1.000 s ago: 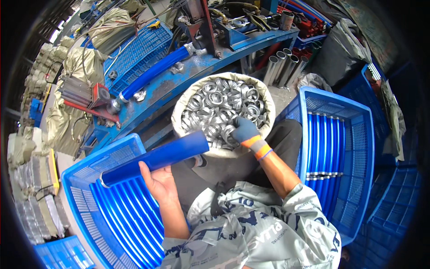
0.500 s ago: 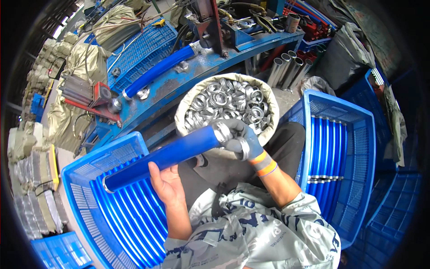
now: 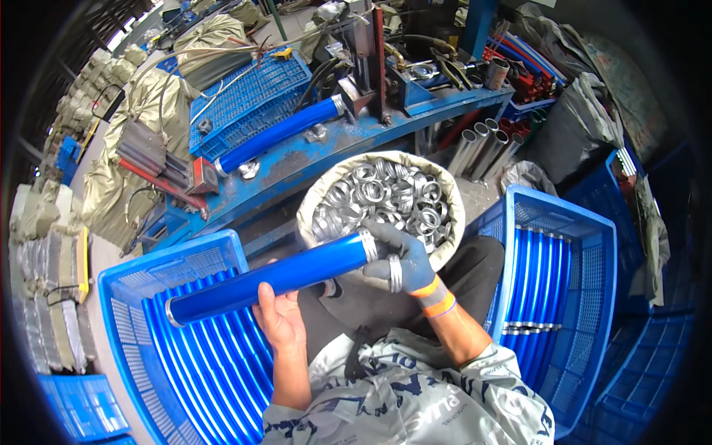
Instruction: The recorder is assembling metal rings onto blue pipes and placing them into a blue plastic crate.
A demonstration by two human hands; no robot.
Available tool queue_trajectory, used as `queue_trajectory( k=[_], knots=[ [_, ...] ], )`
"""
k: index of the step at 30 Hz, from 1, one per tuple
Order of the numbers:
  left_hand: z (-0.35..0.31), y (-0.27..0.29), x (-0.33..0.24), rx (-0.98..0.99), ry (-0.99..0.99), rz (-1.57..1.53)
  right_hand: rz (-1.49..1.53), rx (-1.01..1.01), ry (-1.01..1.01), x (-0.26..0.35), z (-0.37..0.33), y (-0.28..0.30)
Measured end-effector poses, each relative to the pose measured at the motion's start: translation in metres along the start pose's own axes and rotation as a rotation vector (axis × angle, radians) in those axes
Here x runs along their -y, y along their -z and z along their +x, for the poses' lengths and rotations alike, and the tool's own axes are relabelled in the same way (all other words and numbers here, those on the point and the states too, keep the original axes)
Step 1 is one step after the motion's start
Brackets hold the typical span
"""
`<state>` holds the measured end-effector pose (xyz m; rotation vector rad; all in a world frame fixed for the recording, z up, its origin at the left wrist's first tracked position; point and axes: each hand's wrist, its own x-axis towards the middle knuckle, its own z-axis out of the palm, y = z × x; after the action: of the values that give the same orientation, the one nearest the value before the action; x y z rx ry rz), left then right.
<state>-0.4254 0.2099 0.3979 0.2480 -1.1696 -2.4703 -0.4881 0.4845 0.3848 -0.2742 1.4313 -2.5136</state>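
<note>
A blue metal tube slants across my lap, its right end higher. My bare left hand is closed around its middle from below, the thumb on the near side. A silver threaded ring sits at the tube's right end, and a narrow silver rim shows at the other. My right hand, in a grey-blue glove with an orange cuff, has its fingers at that right end. Its lower fingers are curled around a second silver ring. Behind the hands stands a cloth-lined round container full of loose rings.
Blue crates with blue tubes stand at my left and right. Ahead, a blue metal bench carries a clamped blue tube and pliers. Bare metal tubes stand on the floor beyond the container.
The whole view has shifted, so the scene sits lower. My right fingers have moved from around the end ring to beside it. My left hand keeps its hold on the tube.
</note>
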Motion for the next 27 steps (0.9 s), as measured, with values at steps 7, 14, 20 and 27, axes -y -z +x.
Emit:
queue_trajectory(
  k=[7, 14, 20, 27],
  knots=[
    [0.025, 0.028, 0.021, -0.094, 0.131, -0.142, -0.186, 0.090, -0.166, -0.007, 0.033, 0.042],
    [0.056, 0.029, 0.005, -0.133, 0.148, -0.287, -1.537, 0.120, -0.216, -0.015, 0.058, 0.103],
    [0.071, 0.060, -0.027, -0.194, 0.103, -0.401, -1.338, 0.120, 0.514, -0.012, 0.242, 0.056],
    [0.053, 0.113, -0.047, -0.290, 0.016, -0.308, -1.952, -0.112, 0.600, -0.061, 0.452, 0.031]
  ],
)
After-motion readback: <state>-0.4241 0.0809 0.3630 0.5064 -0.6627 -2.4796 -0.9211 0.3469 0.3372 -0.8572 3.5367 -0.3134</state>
